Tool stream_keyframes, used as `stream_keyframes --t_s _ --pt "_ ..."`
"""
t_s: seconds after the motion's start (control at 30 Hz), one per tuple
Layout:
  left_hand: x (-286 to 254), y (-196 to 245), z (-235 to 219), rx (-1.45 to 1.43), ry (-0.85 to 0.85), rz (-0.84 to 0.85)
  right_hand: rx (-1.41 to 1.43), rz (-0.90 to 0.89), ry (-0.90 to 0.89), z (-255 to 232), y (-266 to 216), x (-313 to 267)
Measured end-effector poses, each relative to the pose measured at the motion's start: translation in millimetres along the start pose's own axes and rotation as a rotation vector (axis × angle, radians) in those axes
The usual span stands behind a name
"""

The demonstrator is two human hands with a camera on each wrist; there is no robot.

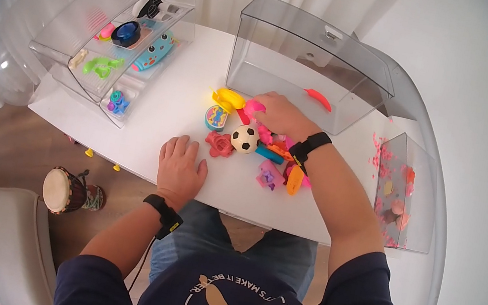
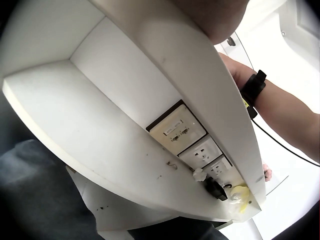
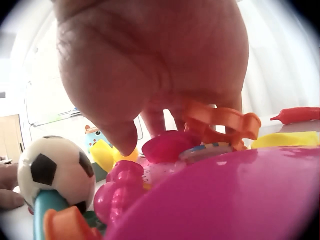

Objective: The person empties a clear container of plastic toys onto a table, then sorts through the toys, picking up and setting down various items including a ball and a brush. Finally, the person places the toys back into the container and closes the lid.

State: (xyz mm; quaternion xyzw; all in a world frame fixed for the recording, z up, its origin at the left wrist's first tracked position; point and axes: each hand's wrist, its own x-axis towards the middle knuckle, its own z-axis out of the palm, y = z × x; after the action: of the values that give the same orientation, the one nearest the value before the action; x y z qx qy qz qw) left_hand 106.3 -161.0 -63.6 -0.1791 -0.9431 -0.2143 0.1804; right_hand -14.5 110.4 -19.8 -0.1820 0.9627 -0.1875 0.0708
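Note:
My left hand [image 1: 179,167] rests palm down on the table, its fingers spread near the front edge. My right hand [image 1: 283,115] reaches over the toy pile, beside a bright pink piece [image 1: 254,108]. In the right wrist view, its fingers point down behind a pink piece [image 3: 167,146] and an orange toy cutter [image 3: 225,122], while the thumb stands apart on the left. Nearby lie a small soccer ball [image 1: 245,139], a yellow toy [image 1: 228,99], a round tin-like toy [image 1: 216,118] and a red rose-shaped mould [image 1: 219,144].
An open grey-clear bin [image 1: 250,82] behind the pile holds a red chilli-shaped toy [image 1: 318,99]. On the left, a clear tiered case [image 1: 66,52] holds several toys. A clear box [image 1: 423,210] with pink bits stands right. A drum [image 1: 58,190] is on the floor.

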Motion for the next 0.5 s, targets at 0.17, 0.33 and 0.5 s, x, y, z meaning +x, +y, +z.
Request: stream_keyframes --t_s 0.17,0.33,0.5 --pt "-0.1 -0.8 2.2 0.015 -0.009 -0.002 0.03 0.051 -0.074 -5.6 -24.0 -7.6" --pt "0.7 -0.7 3.0 0.01 -0.015 -0.001 0.247 0.169 -0.211 -30.6 -37.1 -13.9" --pt "-0.5 -1.6 2.5 -0.001 -0.006 0.006 0.156 0.119 -0.021 -44.6 21.7 -6.2"
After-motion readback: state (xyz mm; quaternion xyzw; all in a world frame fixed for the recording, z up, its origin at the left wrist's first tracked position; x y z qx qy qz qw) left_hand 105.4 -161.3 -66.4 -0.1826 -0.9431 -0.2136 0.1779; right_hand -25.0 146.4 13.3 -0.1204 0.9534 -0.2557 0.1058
